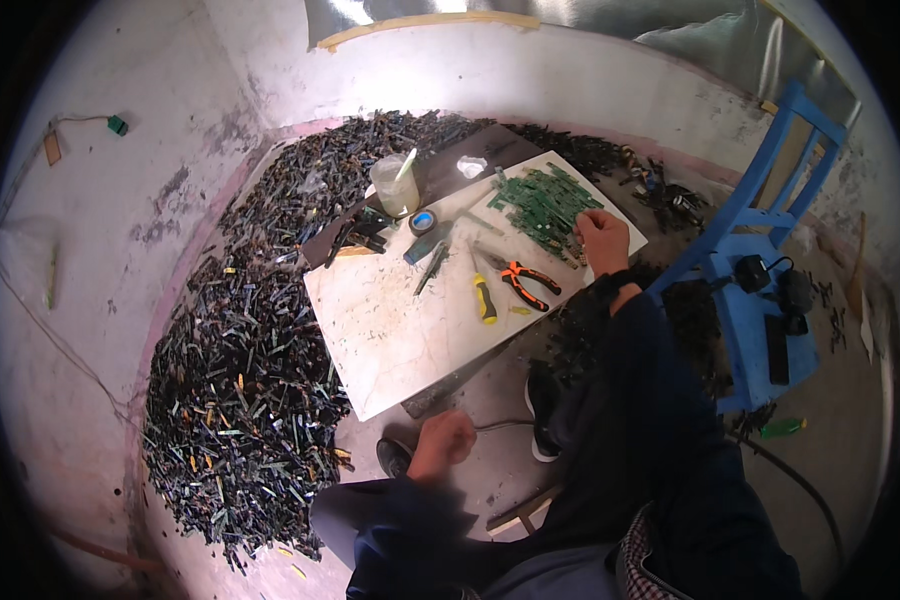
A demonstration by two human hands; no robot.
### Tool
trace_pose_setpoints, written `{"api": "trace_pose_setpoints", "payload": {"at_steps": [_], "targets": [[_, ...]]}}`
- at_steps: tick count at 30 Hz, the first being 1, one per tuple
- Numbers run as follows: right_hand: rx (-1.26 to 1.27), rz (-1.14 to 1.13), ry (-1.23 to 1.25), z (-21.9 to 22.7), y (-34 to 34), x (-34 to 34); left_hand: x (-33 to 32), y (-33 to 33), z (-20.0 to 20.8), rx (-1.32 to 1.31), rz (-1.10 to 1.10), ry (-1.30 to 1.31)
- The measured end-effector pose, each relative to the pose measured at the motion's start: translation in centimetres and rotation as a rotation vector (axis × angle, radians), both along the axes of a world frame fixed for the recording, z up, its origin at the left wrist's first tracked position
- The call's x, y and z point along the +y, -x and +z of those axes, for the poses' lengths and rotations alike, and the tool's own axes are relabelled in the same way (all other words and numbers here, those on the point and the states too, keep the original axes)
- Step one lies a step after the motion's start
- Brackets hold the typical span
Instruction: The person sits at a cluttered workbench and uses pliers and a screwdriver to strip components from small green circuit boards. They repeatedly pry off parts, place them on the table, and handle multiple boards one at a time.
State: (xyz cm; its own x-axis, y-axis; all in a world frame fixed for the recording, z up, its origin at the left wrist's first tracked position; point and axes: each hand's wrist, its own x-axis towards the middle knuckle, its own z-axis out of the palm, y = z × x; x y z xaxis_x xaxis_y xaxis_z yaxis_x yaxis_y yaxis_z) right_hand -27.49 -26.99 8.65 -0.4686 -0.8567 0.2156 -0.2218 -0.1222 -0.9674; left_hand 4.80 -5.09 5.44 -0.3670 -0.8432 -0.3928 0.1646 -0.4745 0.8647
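Observation:
My right hand (603,241) is at the right edge of a pile of narrow green circuit board strips (542,208) on a white board (370,345). Its fingers are curled together; what they pinch, if anything, is too small to make out. My left hand (444,443) hangs below the board's near edge by my knee, its fingers smeared by motion. Between the hands, orange-and-black pliers (526,284) and a yellow-handled screwdriver (484,298) lie on the board. A blue tape roll (423,222) and some loose dark strips (431,268) are farther left.
A cloudy jar (397,188) with a white stick in it stands at the board's far left. Dark scrap strips (260,400) are heaped on the floor to the left and behind. On the right is a blue chair (750,330) with black devices; a cable (805,485) runs beside it.

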Motion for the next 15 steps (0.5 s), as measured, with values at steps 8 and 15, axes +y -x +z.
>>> {"api": "trace_pose_setpoints", "payload": {"at_steps": [8, 15], "targets": [[0.351, -0.144, -0.082, 0.6, -0.2, -2.7, 0.0, 0.2, 0.2, -0.052, -0.035, -0.037], [0.031, -0.121, 0.052, 0.0, 0.0, 2.2, -0.1, 0.7, -0.2, -0.129, -0.065, 0.038]]}}
